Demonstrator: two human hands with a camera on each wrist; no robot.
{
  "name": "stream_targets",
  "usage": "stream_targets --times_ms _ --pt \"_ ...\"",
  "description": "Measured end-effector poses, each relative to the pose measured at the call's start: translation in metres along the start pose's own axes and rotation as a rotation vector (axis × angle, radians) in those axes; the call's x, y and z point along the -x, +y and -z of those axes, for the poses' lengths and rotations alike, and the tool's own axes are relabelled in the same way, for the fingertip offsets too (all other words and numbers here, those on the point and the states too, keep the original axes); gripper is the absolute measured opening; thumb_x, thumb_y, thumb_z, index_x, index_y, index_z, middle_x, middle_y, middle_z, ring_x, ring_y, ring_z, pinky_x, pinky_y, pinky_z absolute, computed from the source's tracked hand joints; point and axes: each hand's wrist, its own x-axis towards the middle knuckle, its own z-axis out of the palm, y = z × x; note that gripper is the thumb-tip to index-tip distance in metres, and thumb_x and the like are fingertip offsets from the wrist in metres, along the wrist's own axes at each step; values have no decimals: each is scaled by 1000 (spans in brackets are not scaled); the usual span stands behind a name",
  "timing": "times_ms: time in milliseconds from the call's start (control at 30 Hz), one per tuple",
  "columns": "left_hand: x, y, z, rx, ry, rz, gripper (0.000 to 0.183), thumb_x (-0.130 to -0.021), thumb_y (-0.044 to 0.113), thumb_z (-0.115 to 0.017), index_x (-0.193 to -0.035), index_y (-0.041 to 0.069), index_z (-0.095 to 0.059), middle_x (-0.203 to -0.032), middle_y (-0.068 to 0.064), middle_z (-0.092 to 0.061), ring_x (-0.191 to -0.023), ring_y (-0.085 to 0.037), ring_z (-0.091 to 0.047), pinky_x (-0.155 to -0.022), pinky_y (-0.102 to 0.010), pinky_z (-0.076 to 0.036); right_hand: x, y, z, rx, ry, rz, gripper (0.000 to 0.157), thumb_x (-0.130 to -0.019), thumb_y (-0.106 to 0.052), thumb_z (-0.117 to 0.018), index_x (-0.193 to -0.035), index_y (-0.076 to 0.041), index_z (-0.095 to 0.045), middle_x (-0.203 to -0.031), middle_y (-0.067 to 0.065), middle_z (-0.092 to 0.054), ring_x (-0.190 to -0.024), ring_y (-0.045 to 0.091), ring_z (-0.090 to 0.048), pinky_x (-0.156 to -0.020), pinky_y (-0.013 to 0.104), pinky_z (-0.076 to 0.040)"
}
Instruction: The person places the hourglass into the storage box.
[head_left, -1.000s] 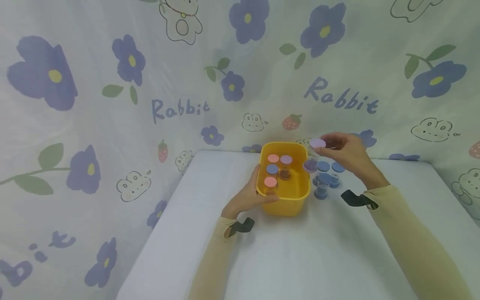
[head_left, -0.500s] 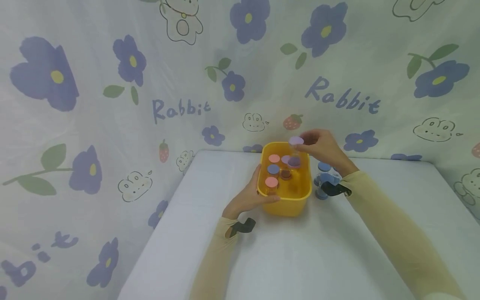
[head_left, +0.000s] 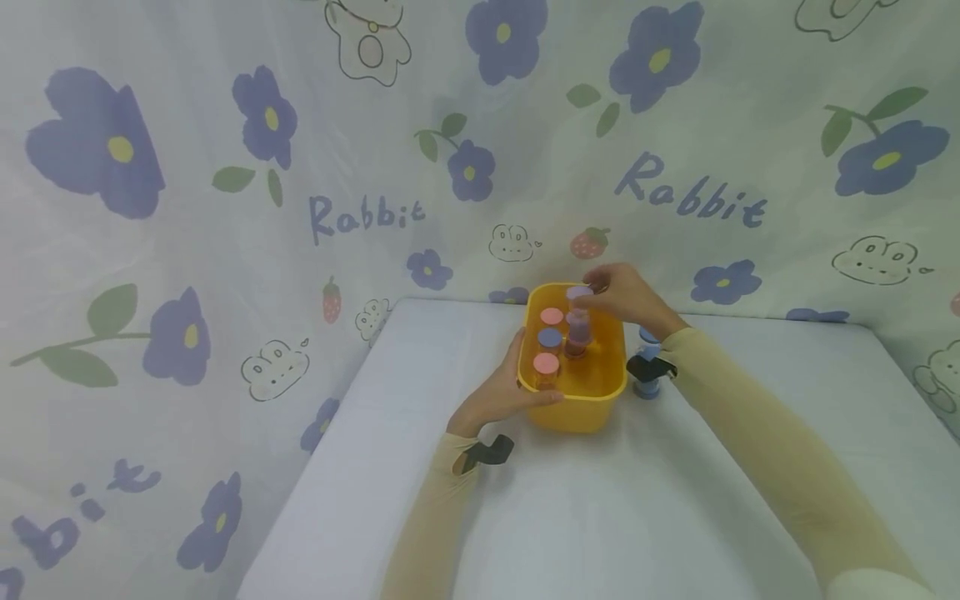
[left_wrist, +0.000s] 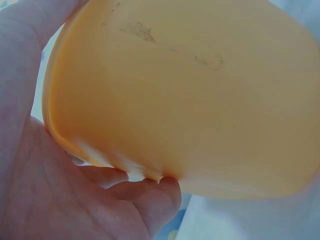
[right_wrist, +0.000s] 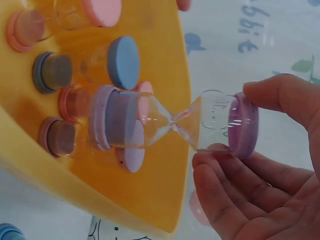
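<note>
My right hand (head_left: 624,293) pinches a purple-capped hourglass (right_wrist: 162,120) by its top cap, between thumb and fingers. The hourglass hangs upright over the inside of a yellow plastic bin (head_left: 573,417), its purple sand in the lower bulb. Inside the bin stand several more hourglasses: one with a blue cap (right_wrist: 124,62), a pink-capped one (head_left: 546,364) near the front, another pink one (head_left: 551,316) farther back, and a purple cap (right_wrist: 132,152) partly hidden behind the held one. My left hand (head_left: 501,393) grips the bin's left side, thumb along the front rim, fingers curled underneath in the left wrist view.
Blue hourglasses (head_left: 647,389) stand on the white table (head_left: 570,508) right of the bin, partly hidden by my right wrist and its dark strap (head_left: 651,368). A curtain (head_left: 360,150) printed with flowers and rabbits hangs behind the table's back edge.
My right hand has carried the purple hourglass leftward from above the blue ones to over the bin, then lowered it somewhat. My left hand keeps its hold on the bin.
</note>
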Motion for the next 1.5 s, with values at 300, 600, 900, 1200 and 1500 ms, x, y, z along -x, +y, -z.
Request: stream_targets --times_ms 300,600,900,1200,1500 --pt "-1 -3 0 17 -12 -6 109 -83 28 -87 -159 35 -9 -160 -1 -31 -145 -23 -41 -126 -55 -33 -5 1 -12 103 -120 -60 43 -89 -31 -79 -122 -4 -71 -122 16 -73 -106 36 -69 -102 51 -58" --pt "-2 -3 1 13 -16 -13 111 -83 24 -86 -159 37 -7 -163 -1 -28 -148 -25 -38 -126 -55 -33 -7 -4 -21 259 -199 -72 38 -82 -27 -83 -108 -3 -71 -101 14 -74 -87 29 -67 -85 40 -62" --pt "0 -3 0 2 -9 -6 110 -84 23 -85 -159 39 -7 -163 -1 -30 -147 -22 -40 -126 -53 -34 -6 -7 -28 259 -272 -95 22 -75 -21 -86 -82 -5 -72 -66 4 -62 -64 22 -55 -58 27 -47" --pt "1 2 0 -24 4 -12 109 -82 27 -86 -159 37 -10 -160 0 -34 -144 -21 -43 -125 -50 -37 -5 -11 -33 227 -273 -121 29 -74 -16 -88 -98 -6 -76 -75 7 -69 -69 23 -59 -65 29 -51" --pt "2 1 1 -30 9 -5 111 -82 31 -87 -160 36 -9 -164 -10 -32 -145 -23 -43 -125 -50 -36 -8 -11 -39 246 -274 -156 38 -74 -17 -90 -108 -8 -75 -79 4 -68 -83 30 -64 -69 30 -53"
